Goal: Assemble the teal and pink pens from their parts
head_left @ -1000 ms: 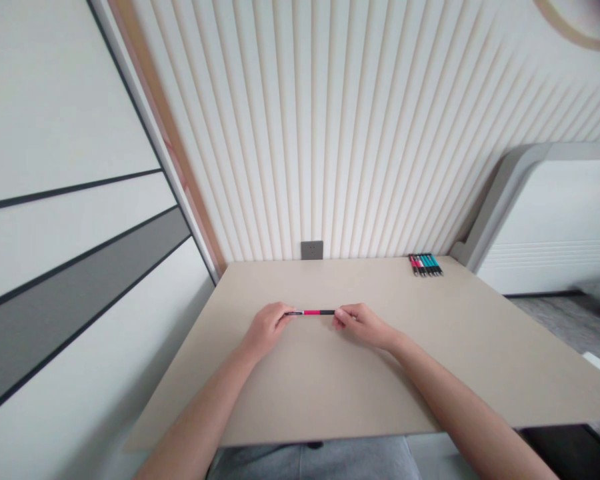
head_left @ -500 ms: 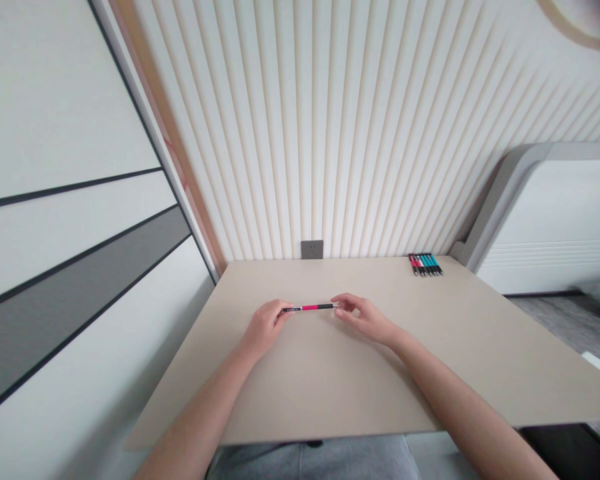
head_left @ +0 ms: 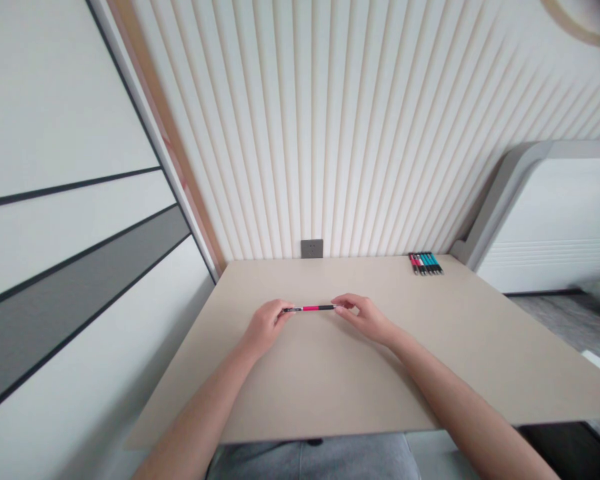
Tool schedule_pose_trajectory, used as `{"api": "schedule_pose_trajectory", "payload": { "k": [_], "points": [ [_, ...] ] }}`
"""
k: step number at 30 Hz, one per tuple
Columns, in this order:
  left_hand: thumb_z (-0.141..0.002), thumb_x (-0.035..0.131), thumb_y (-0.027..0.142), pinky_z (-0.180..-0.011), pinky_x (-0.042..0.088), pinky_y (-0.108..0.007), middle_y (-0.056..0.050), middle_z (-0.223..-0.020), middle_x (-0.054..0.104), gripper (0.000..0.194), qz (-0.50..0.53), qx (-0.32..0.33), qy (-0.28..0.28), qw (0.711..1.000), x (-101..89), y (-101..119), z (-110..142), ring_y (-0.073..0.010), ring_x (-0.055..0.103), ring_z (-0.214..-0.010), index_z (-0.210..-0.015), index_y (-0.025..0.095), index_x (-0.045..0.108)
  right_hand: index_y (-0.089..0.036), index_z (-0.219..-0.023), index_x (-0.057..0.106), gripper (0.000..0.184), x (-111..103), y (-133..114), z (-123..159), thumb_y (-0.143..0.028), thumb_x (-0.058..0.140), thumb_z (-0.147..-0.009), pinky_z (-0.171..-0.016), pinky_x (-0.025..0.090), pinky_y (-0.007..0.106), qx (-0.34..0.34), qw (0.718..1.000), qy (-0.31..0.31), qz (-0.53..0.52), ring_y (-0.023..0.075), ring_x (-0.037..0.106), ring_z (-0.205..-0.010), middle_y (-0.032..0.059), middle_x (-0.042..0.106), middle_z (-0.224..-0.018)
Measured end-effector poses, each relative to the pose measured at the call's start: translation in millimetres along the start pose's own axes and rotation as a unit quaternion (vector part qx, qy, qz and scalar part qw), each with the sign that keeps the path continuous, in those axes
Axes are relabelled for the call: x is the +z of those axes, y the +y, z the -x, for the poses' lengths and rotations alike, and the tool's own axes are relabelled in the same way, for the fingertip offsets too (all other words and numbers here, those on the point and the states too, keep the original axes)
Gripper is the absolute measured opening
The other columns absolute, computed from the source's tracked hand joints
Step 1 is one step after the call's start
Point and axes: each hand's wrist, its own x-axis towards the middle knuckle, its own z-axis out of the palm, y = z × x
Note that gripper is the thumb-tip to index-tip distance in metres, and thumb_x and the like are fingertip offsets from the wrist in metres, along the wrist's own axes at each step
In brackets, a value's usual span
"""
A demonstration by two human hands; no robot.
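A pen point(head_left: 311, 308) with a red middle, a black section on each side and a pale tip lies level between my hands, above the middle of the table. My left hand point(head_left: 271, 321) is closed on its left black end, thumb and fingers pinching it. At the pen's right tip, my right hand point(head_left: 363, 317) has its thumb and forefinger drawn together around the point, the other fingers curled behind. Part of the tip is hidden by those fingers.
Several pens point(head_left: 426, 263), some red and some teal, lie side by side at the back right of the beige table point(head_left: 320, 387). A dark wall socket point(head_left: 312, 249) sits just above the table's rear edge. White cabinet panels rise on the left.
My right hand has shifted from gripping the pen's black end to its tip, its fingers opening in between. The pen has risen slightly. My left hand keeps its hold.
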Motion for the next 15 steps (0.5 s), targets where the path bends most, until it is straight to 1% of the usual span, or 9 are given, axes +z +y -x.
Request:
{"api": "schedule_pose_trajectory", "payload": {
  "k": [1,3,6,10,15],
  "points": [
    [-0.093,0.055,0.027,-0.072,0.049,-0.026,-0.002,-0.084,0.067,0.01,0.0,0.0,0.002,1.0,0.2,0.0,0.0,-0.0154,0.063,-0.078,-0.097,0.02,0.061,-0.019,-0.104,0.066,0.027,-0.2,-0.2,-0.1,-0.041,0.057,-0.089,-0.069,0.047,0.027,-0.005,1.0,0.006,0.001,0.0167,0.062,-0.08,0.0045,0.069,-0.09],
    [-0.093,0.055,0.028,-0.07,0.049,-0.025,-0.002,-0.084,0.067,0.011,-0.001,0.0,0.005,1.0,0.7,-0.1,0.1,-0.0153,0.063,-0.077,-0.096,0.02,0.061,-0.02,-0.1,0.066,0.024,-0.5,-0.8,-0.2,-0.039,0.06,-0.087,-0.067,0.047,0.026,-0.009,1.0,0.015,0.006,0.0171,0.062,-0.081,0.0042,0.069,-0.088],
    [-0.093,0.054,0.029,-0.069,0.049,-0.025,-0.002,-0.083,0.067,0.013,-0.007,0.0,0.007,1.0,1.3,-0.9,0.2,-0.0151,0.063,-0.075,-0.096,0.019,0.062,-0.02,-0.092,0.066,0.02,-0.3,-1.6,0.0,-0.037,0.057,-0.09,-0.066,0.046,0.026,-0.004,1.0,0.019,0.014,0.0166,0.062,-0.079,0.0033,0.069,-0.084],
    [-0.094,0.053,0.03,-0.069,0.049,-0.025,-0.002,-0.082,0.067,0.014,-0.012,0.007,0.004,1.0,1.0,-1.1,-0.2,-0.0152,0.063,-0.076,-0.096,0.019,0.062,-0.02,-0.091,0.067,0.019,-0.4,-4.2,0.3,-0.033,0.053,-0.092,-0.068,0.045,0.026,-0.009,1.0,-0.002,0.027,0.0156,0.063,-0.077,0.0024,0.07,-0.084],
    [-0.095,0.051,0.032,-0.071,0.049,-0.027,-0.003,-0.082,0.067,0.017,-0.022,0.027,0.002,0.999,-0.3,1.2,-1.4,-0.0158,0.063,-0.077,-0.095,0.019,0.062,-0.019,-0.081,0.065,0.027,-1.3,-6.2,0.6,-0.032,0.047,-0.096,-0.066,0.043,0.025,-0.024,0.998,-0.02,0.049,0.0144,0.062,-0.072,0.001,0.069,-0.075]
  ]
}}
